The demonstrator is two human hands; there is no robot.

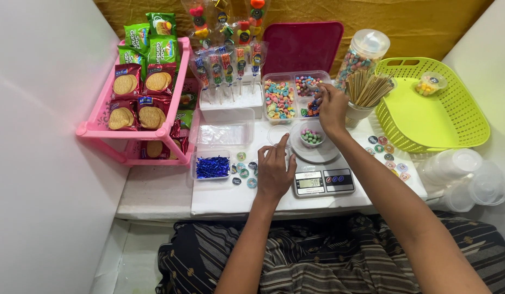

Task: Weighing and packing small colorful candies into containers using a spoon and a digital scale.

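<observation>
Head view looks down on a white surface crowded with sweets and packing goods. Largest is the lime-green perforated plastic basket at the right, with a pink wire rack of glossy biscuit packets at the left, both pushed to the edges so the middle stays free for working. Behind the middle sits a clear divided tray of bright, ring-shaped and round candies, within easy reach of both hands. In front of it a small digital scale carries a little clear cup of pastel candy balls on its round pan. The right hand reaches over the cup into the tray, fingers bunched down among the candies; whether they pinch one cannot be told. The left hand rests flat on the surface just beside the scale, fingers loosely spread, holding nothing. Small round stickers lie scattered by it.
</observation>
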